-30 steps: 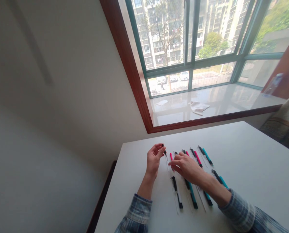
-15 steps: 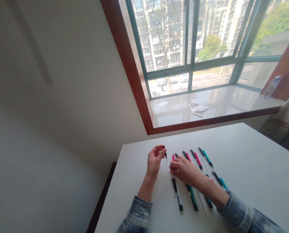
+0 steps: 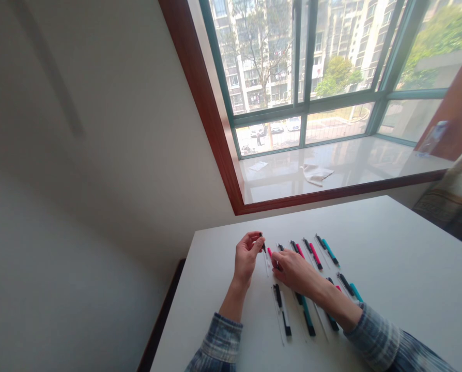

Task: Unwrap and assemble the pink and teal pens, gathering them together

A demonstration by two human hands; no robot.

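Between the thumb and fingers of my left hand (image 3: 247, 258) is a small black pen part (image 3: 263, 245), pinched near its upper end. Just below it a thin pale refill (image 3: 267, 266) shows; whether the two are joined, I cannot tell. My right hand (image 3: 293, 269) is closed on a pink pen barrel (image 3: 270, 252), whose upper end sticks out towards the left hand. The fingers hide the barrel's lower part. Right of the hands lie black pen parts, a pink barrel (image 3: 315, 256) and a teal barrel (image 3: 330, 251). Nearer me are a white barrel (image 3: 286, 312) and a dark teal barrel (image 3: 308, 315).
The pen parts lie in two rows on a white table (image 3: 409, 289). Behind it is a window sill (image 3: 277, 181) with a crumpled white cloth (image 3: 317, 174) and a clear bottle (image 3: 434, 138). A grey wall (image 3: 118, 181) rises on the left.
The pink barrel in my right hand has tilted and shifted left, so its upper end is nearer the black part. My left hand has hardly moved.
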